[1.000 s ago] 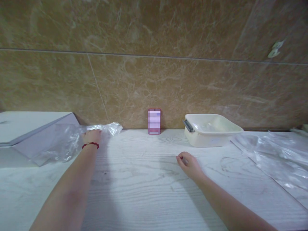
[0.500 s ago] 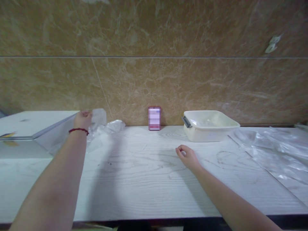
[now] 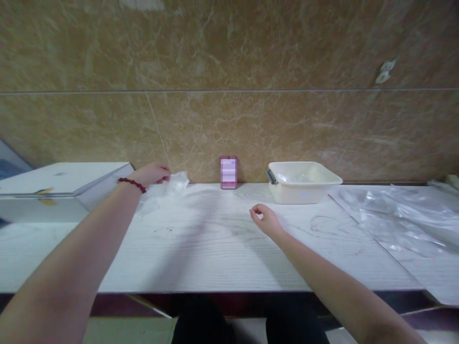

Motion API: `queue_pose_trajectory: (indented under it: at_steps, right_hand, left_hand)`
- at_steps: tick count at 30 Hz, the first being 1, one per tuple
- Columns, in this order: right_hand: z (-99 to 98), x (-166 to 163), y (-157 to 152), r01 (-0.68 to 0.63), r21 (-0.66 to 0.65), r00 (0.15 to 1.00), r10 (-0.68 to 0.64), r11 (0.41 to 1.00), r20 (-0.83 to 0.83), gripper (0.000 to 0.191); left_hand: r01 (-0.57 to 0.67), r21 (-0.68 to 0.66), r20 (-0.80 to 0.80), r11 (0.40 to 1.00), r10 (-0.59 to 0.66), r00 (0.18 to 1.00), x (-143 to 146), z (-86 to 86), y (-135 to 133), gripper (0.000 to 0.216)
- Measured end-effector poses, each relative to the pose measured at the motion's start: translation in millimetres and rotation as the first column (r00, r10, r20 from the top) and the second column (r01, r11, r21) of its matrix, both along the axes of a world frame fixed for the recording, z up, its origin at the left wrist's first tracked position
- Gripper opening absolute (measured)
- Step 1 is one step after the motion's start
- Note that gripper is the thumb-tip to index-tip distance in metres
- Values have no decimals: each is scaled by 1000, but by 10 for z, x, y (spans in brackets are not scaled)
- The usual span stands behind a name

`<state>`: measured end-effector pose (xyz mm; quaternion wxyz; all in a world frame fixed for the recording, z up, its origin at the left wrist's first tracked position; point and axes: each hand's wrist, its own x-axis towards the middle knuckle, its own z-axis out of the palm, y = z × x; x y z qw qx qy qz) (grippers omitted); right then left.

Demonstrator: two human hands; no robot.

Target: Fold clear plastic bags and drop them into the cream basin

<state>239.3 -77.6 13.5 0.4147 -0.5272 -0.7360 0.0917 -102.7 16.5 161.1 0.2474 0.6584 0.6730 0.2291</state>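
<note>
My left hand [image 3: 158, 173], a dark red bead bracelet on its wrist, reaches to the back left of the table. Its fingers are bent and closed at a crumpled clear plastic bag [image 3: 178, 182]; the grip itself is partly hidden. More clear plastic lies below that hand, beside a white box [image 3: 64, 177]. My right hand [image 3: 264, 219] hovers over the table in front of a cream plastic tub [image 3: 297, 195]. Thumb and fingertips meet in a ring, and nothing shows between them. Inside the tub lies something clear and shiny that I cannot make out.
A phone [image 3: 228, 173] with a blurred screen leans on the marbled wall [image 3: 229, 124]. Clear plastic sheeting [image 3: 405, 220] spreads over the right side of the white wood-grain table [image 3: 215, 258]. A grey clip handle [image 3: 271, 177] sticks out from the tub's left side.
My left hand has moved right, away from the box and over the plastic. My right hand keeps its pinch, slightly left and higher in view. The camera view has shifted a little.
</note>
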Motion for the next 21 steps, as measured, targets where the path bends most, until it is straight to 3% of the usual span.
queue_pose_trajectory:
  at_steps: [3,8,10,12,15,18,21]
  right_hand:
    - [328,-299,-48,-135,124,991,134,983,20,15]
    - [926,-733,-182,-91,304,993,63,948,99,46]
    - [1065,-781,-208,-120,259,981,75,958,178,34]
    - [1141,-763,-214,-131,137,969,98,982,228,19]
    - [1206,-670,-215,-48,-24,975,52,999,217,21]
    - [1271,-559,-239,0,-63,986,11,998,169,22]
    - [1317,-446,-295,-50,-74,993,58,996,107,16]
  left_hand:
    - [77,-53,58,996,-74,996,362,58,-189,5]
    - [324,-225,155,919,-295,943,897,177,-600,16]
    - [417,-243,160,876,-388,908,1029,219,-743,20]
    - [436,-168,142,884,-416,898,1112,241,-870,24]
    - [368,82,40,926,-372,927,1187,214,-1057,38]
    - [348,318,-178,882,-305,935,1239,134,-1216,56]
    - [367,340,-324,866,-258,910,1254,69,-1266,40]
